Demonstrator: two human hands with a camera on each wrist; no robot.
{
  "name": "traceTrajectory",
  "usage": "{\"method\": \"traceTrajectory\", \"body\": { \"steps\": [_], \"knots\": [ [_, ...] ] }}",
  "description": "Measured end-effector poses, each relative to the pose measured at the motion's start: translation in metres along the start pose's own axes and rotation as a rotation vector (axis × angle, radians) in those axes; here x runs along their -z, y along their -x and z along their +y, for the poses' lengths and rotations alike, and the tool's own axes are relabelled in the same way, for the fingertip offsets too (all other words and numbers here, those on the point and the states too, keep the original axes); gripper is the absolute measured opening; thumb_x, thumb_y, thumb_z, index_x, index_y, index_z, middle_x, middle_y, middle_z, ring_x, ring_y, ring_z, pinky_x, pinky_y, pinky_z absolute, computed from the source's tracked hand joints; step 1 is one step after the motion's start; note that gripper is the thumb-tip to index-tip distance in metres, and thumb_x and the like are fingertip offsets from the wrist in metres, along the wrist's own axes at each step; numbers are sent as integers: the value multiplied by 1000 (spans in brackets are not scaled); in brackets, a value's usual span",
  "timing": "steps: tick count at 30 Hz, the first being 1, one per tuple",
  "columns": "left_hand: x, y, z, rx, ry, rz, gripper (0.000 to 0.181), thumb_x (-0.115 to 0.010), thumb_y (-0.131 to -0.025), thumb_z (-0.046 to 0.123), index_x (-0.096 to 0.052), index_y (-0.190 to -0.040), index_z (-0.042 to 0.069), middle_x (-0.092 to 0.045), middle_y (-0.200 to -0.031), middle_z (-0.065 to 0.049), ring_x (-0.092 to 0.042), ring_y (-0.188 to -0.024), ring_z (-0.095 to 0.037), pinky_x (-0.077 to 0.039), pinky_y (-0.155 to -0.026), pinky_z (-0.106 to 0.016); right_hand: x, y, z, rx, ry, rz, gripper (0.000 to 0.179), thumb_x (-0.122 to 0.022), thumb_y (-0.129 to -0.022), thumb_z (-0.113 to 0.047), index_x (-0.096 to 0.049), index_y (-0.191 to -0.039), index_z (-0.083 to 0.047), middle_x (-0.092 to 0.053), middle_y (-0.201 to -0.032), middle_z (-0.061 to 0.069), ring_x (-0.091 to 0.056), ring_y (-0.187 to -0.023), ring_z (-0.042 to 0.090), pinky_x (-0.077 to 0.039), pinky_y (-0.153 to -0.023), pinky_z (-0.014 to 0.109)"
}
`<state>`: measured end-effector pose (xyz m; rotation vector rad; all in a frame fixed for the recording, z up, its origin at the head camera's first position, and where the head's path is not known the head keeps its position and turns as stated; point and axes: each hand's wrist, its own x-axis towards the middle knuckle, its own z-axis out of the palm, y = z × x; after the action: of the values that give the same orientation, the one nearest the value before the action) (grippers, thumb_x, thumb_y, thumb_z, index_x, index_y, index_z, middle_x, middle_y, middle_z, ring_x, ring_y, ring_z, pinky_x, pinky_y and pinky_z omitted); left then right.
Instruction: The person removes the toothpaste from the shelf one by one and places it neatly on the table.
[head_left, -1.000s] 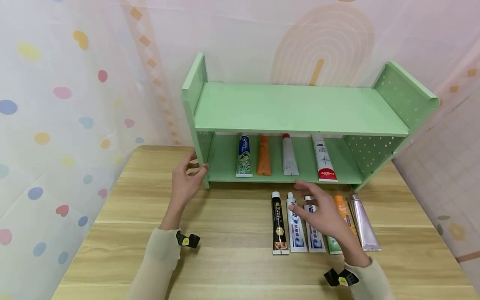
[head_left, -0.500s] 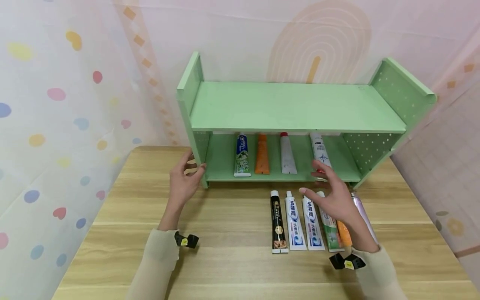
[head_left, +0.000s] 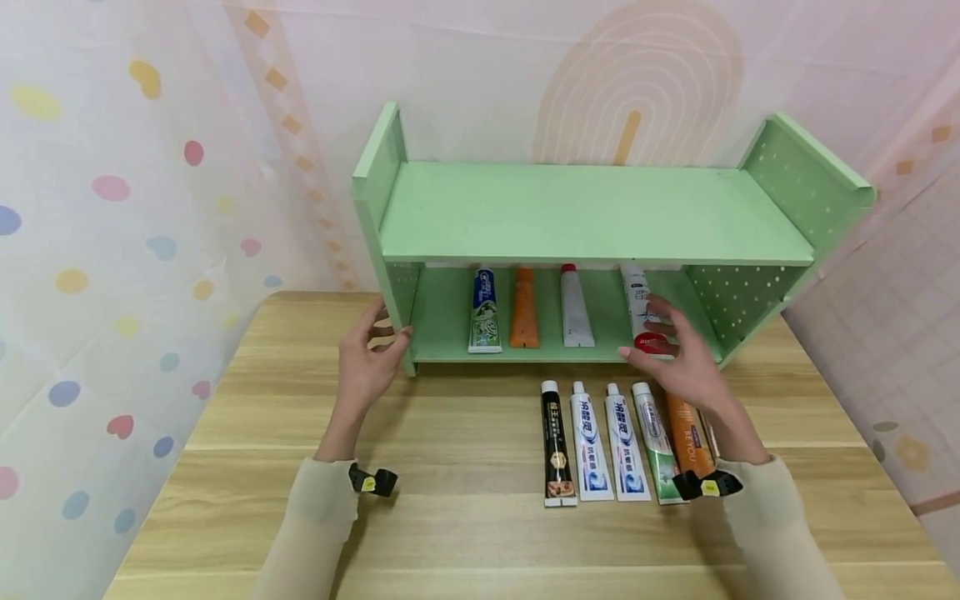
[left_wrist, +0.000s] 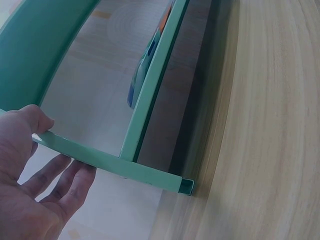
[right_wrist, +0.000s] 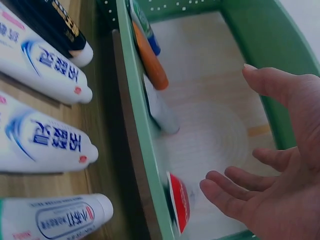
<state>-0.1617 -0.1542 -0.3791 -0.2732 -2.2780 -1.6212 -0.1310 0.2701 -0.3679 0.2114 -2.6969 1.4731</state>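
My left hand grips the left side panel of a green two-tier shelf, thumb inside and fingers outside, as the left wrist view shows. My right hand is spread at the front of the lower tier, its fingers overlapping the white-and-red Colgate toothpaste tube. In the right wrist view a gap shows between these fingers and the tube's red end. Left of it on that tier lie a blue-green toothpaste tube, an orange tube and a grey-white tube with a red cap.
On the wooden table before the shelf lies a row of tubes: a black one, two white-and-blue ones, a green-and-white one and an orange one. Another tube is mostly hidden behind my right forearm. A patterned curtain hangs behind.
My right hand has moved right and a little up, from above the table tubes to the Colgate tube. The left hand keeps its hold on the side panel.
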Motion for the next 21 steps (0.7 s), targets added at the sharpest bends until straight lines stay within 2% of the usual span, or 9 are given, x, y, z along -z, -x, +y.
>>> {"method": "traceTrajectory", "body": {
  "steps": [4,5,8,11,21],
  "knots": [
    [-1,-5,-20,-10,-1,10,57,-66,-96,3,-53,-150,11,-62,-131,-25,-67,-104,-39,-56,-75,-8,8,-8,5,-31,-7,-13,94,-75,-94,-31,-16,-165,-13,-26,-166,22,-38,-145,50,-42,-113,66],
    [-1,-5,-20,-8,-1,10,56,-66,-96,3,-53,-150,11,-62,-130,-24,-67,-104,-39,-57,-75,-9,10,-10,6,-39,-9,-18,94,-75,-95,-31,-15,-165,-14,-26,-166,22,-39,-144,51,-43,-112,66],
    [-1,-4,-15,-12,1,8,56,-66,-95,2,-53,-149,8,-62,-129,-26,-67,-103,-40,-56,-74,-8,15,-16,8,-54,-16,-29,93,-75,-95,-30,-15,-165,-12,-28,-165,24,-40,-143,53,-43,-113,65],
    [0,-1,0,3,10,-2,55,-65,-95,-1,-52,-148,2,-60,-130,-31,-66,-105,-45,-55,-74,-7,21,-22,11,-63,-12,-34,92,-74,-96,-27,-16,-165,-10,-32,-163,26,-39,-142,54,-40,-114,66],
    [0,0,1,-3,10,-3,55,-65,-95,-2,-52,-148,1,-60,-131,-31,-66,-105,-46,-55,-73,-6,34,-40,24,-118,6,-106,91,-71,-96,-21,-12,-165,-6,-32,-161,29,-38,-143,53,-41,-114,65]
  ]
}}
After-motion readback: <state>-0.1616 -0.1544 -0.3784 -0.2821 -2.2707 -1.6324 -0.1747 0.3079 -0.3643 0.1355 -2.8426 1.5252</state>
